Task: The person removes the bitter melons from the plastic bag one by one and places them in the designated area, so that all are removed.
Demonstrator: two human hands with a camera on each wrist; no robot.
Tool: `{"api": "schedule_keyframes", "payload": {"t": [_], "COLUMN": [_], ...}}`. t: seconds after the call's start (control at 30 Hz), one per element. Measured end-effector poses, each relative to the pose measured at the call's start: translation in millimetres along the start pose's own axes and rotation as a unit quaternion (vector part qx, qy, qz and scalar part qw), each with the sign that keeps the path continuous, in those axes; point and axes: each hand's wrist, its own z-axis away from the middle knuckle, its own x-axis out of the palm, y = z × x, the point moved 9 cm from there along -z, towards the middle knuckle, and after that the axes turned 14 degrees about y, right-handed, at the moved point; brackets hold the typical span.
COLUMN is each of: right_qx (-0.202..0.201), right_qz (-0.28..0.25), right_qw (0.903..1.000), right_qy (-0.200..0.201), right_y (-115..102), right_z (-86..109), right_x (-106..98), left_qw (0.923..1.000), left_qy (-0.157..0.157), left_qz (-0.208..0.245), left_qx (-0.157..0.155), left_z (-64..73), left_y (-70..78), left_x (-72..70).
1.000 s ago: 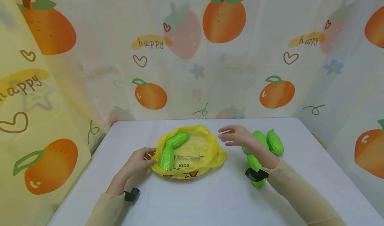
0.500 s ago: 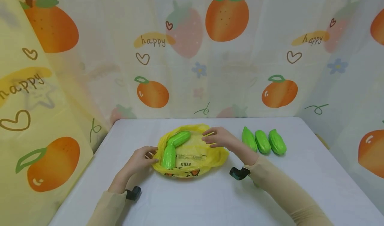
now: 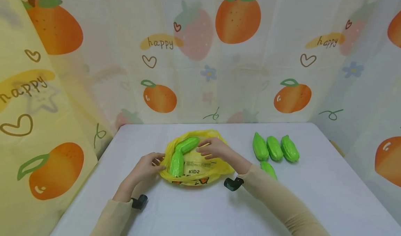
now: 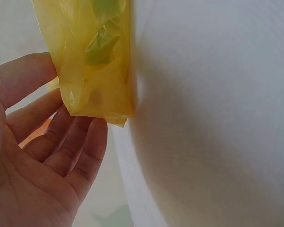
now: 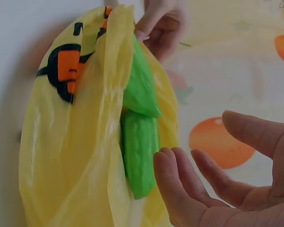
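A yellow plastic bag point(image 3: 225, 167) with printed letters lies on the white table with its mouth spread. Inside, at its left, rest two glossy green, ridged, gourd-like vegetables point(image 3: 177, 163), end against end. My left hand point(image 3: 147, 167) holds the bag's left rim; the left wrist view shows the thumb on one side of the yellow film and the fingers on the other. Over the bag's mouth hovers my right hand point(image 3: 213, 149), fingers loosely bent and nothing in them. In the right wrist view its fingertips are near the lower green vegetable point(image 5: 140, 156).
To the right of the bag, three similar green vegetables point(image 3: 274, 149) stand in a row. Another green vegetable point(image 3: 268, 169) lies in front of them, partly hidden by the right sleeve. A fruit-printed curtain point(image 3: 238, 89) hangs behind the table and along its sides.
My right hand has moved left, from beside the bag's right edge to above its mouth. The left hand stays at the rim, and the vegetables in the bag lie as before.
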Motion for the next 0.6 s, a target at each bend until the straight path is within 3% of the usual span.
{"api": "schedule_keyframes", "payload": {"t": [0.3, 0.6], "right_qx": [0.015, 0.035], "right_qz": [-0.002, -0.007], "right_qw": [0.9998, 0.9993], "right_qy": [0.008, -0.015], "right_y": [4, 8], "right_z": [-8.3, -16.1], "right_x": [22, 47], "left_qw": [1.0000, 0.9999], "left_qy": [-0.001, 0.003], "left_qz": [0.001, 0.006], "left_qx": [0.008, 0.008], "left_z": [-0.6, 1.2], "left_y": [-0.2, -0.3], "left_x": [0.7, -0.9]}}
